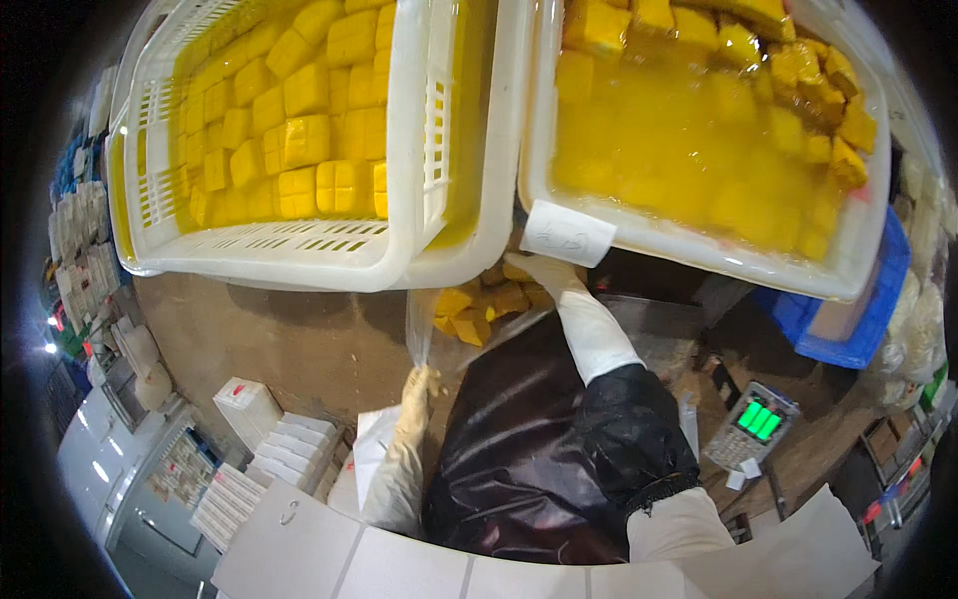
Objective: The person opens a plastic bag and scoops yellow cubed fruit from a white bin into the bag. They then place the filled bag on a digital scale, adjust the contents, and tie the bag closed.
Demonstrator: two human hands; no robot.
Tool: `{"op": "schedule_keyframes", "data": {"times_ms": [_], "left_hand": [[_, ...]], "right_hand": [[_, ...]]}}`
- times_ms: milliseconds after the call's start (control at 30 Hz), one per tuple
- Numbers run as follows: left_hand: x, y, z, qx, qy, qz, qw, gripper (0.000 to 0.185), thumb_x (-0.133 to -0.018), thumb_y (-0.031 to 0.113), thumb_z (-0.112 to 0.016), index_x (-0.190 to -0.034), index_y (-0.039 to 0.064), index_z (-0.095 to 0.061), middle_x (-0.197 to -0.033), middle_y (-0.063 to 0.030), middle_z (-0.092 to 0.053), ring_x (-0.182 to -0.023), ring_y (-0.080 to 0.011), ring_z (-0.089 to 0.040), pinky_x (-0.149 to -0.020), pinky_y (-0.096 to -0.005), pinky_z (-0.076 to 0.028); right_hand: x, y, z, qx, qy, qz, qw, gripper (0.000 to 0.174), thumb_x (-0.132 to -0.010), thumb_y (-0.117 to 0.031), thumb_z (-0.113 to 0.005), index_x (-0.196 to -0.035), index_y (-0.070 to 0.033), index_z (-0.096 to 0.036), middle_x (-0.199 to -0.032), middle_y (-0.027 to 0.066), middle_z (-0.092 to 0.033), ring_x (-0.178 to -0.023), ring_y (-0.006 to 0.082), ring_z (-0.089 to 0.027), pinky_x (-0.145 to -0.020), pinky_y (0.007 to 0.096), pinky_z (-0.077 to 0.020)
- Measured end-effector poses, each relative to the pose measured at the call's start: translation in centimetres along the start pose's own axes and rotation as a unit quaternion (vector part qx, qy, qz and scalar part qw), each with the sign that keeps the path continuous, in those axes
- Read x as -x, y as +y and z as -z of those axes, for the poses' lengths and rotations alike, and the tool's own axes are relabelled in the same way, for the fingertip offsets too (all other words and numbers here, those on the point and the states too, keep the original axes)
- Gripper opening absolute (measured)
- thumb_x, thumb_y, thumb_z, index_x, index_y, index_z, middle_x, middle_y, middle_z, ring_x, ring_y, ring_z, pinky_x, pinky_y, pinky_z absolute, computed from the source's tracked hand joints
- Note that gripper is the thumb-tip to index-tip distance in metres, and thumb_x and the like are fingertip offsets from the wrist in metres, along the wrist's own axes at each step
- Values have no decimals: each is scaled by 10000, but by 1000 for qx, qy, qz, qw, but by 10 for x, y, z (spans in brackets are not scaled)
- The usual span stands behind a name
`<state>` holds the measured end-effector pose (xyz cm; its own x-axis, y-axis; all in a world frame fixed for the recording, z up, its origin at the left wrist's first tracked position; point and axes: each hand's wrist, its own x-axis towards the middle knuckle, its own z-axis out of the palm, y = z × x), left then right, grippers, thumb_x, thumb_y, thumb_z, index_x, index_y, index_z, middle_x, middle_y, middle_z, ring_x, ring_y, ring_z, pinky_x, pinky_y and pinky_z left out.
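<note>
My left hand (418, 393), in a pale glove, pinches the gathered edge of a clear plastic bag (421, 322). Yellow tofu-like blocks (475, 311), some broken or angular, lie in or behind that bag, below the two tubs. My right hand (550, 273), in a white glove, reaches over these pieces, just under a white paper tag (569, 232). Its fingertips are partly hidden, so its grip is unclear. At the upper left, a white slotted crate (299, 266) of yellow blocks sits in yellow liquid. A white tub (748, 262) at the upper right holds more blocks, many submerged.
A blue plastic bin (853, 337) stands under the right tub. To my right is a digital scale indicator (752, 427) with a lit green display. Stacked white boxes (292, 445) are at lower left, beside a metal cabinet (161, 517). My dark apron (516, 449) hangs below my hands.
</note>
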<state>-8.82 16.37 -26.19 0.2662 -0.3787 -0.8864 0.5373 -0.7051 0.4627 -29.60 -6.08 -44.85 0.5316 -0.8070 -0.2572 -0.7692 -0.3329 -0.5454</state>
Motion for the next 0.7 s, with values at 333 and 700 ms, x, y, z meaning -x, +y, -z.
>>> {"op": "schedule_keyframes", "data": {"times_ms": [333,700], "left_hand": [[-2,-27,30,14,-57,-24,998,283,-963,321,-496,-884,56,-559,-653,-14,-473,-636,-144,-502,-656,-291,-455],[2,-23,26,48,-79,-25,995,342,-961,377,-473,-896,51,-553,-661,-34,-457,-673,-185,-491,-727,-320,-430]], "right_hand": [[-31,-41,-23,-145,88,-123,978,700,-656,-400,-739,-1233,-85,-497,-1198,171,-548,-1122,342,-512,-949,445,-405],[41,-14,-14,172,-53,-151,972,885,-662,-377,-764,-1377,-53,-354,-1402,170,-344,-1306,345,-308,-1036,456,-322]]}}
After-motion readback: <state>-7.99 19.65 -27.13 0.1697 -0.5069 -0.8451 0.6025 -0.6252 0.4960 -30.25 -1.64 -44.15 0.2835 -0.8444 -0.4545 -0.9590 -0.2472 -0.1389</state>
